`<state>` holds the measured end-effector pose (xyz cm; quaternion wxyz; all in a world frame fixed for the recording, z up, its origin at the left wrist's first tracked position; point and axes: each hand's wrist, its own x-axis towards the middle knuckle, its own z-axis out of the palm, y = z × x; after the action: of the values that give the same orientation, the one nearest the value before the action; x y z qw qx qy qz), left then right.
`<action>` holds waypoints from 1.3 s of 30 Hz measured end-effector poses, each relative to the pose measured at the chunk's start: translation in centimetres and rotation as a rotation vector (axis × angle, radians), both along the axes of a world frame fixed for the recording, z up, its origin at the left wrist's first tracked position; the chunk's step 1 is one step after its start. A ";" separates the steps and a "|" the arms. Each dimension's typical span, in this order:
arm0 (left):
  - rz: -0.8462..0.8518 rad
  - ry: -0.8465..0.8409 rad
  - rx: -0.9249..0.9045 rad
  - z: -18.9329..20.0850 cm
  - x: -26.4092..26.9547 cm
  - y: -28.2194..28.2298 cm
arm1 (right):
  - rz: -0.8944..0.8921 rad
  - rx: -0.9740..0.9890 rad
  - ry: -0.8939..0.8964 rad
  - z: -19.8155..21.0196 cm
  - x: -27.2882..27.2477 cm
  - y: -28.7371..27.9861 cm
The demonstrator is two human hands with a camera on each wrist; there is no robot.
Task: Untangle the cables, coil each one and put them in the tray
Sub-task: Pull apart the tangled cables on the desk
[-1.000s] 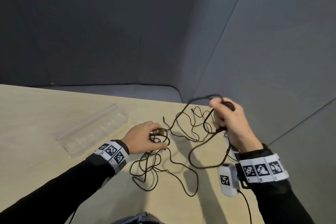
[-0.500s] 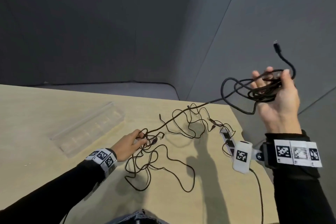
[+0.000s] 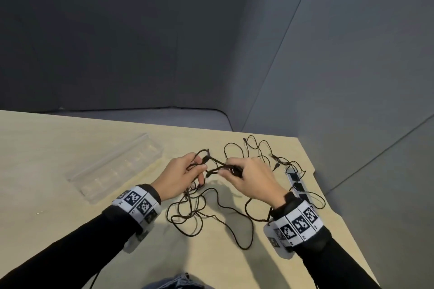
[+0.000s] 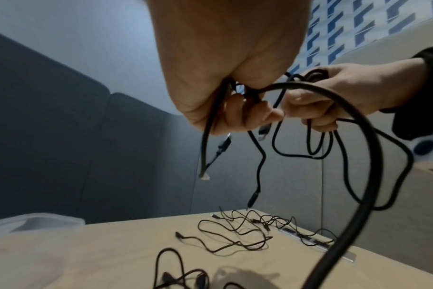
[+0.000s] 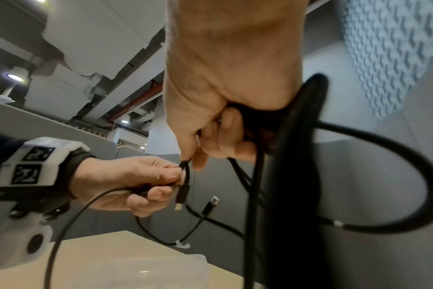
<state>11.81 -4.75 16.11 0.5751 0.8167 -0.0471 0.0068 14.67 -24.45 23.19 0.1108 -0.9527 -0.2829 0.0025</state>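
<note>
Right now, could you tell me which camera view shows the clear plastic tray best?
The head view: the whole tray lies on the table, left of the left hand, with no cable in it. The left wrist view catches only a blurred corner; the right wrist view shows part of it, blurred, at the bottom.

We hold both hands raised close together, palms down: our left hand [image 3: 180, 172] pinches with curled fingers, our right hand [image 3: 252, 177] is curled closed, both forearms angled inward.
</note>
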 end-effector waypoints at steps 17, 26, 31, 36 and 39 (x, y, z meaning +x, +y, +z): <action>-0.157 0.425 1.011 -11.3 -0.3 4.1 | -0.488 1.116 -0.083 11.5 3.7 -12.3; -0.538 0.355 1.168 -12.2 -2.0 -2.2 | -0.664 0.938 0.321 6.1 4.5 -13.9; -0.490 0.361 1.089 -14.4 -3.0 -0.5 | -0.851 0.932 0.647 0.6 6.5 -16.1; -0.401 0.302 1.004 -13.3 -3.7 0.7 | -1.019 0.753 0.754 -7.3 7.6 -17.9; -0.378 0.319 0.967 -12.4 -3.6 1.4 | -1.003 0.545 0.710 -12.3 8.2 -19.0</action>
<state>8.25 -3.36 3.72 0.1249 0.9564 -0.1031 -0.2430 22.87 -43.46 10.90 0.4213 -0.8482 0.2571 0.1922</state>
